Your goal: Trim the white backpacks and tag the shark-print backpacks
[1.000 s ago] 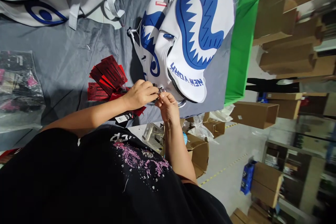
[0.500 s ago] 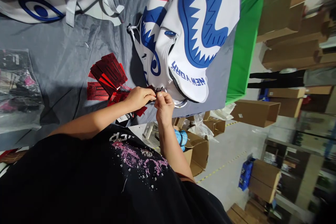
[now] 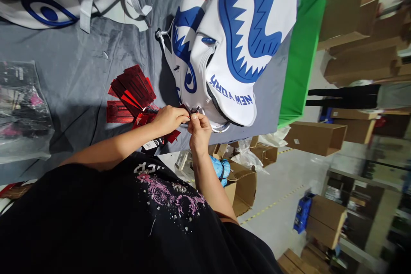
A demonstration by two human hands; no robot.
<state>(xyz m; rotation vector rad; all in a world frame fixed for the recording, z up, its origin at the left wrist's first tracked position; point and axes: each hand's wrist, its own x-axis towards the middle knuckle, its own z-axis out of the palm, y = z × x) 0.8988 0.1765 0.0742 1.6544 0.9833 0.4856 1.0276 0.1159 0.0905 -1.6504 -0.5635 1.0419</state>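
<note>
A white backpack (image 3: 221,43) with blue shark-teeth patches and "NEW YORK" lettering lies on the grey-covered table. At its near edge, both hands meet fingertip to fingertip. My left hand (image 3: 171,119) is closed in a pinch beside a small dark piece at the bag's edge; what it grips is too small to make out. Pressed close to it, my right hand (image 3: 199,130) pinches thumb against finger at the same dark piece, its grip largely hidden. Red and black hang tags (image 3: 133,87) lie fanned out by my left hand, with a black-and-white label (image 3: 153,144) under the forearm.
More white backpacks (image 3: 48,10) with blue eye patches lie at the far left. A clear plastic bag (image 3: 24,111) rests on the left of the table. A green bin (image 3: 302,47) borders the right side. Cardboard boxes (image 3: 316,137) stand on the floor beyond; a person (image 3: 346,96) stands further off.
The view has shifted slightly, so the bin and boxes sit a little further right. Both hands keep their pinch at the bag's edge, with barely any movement.
</note>
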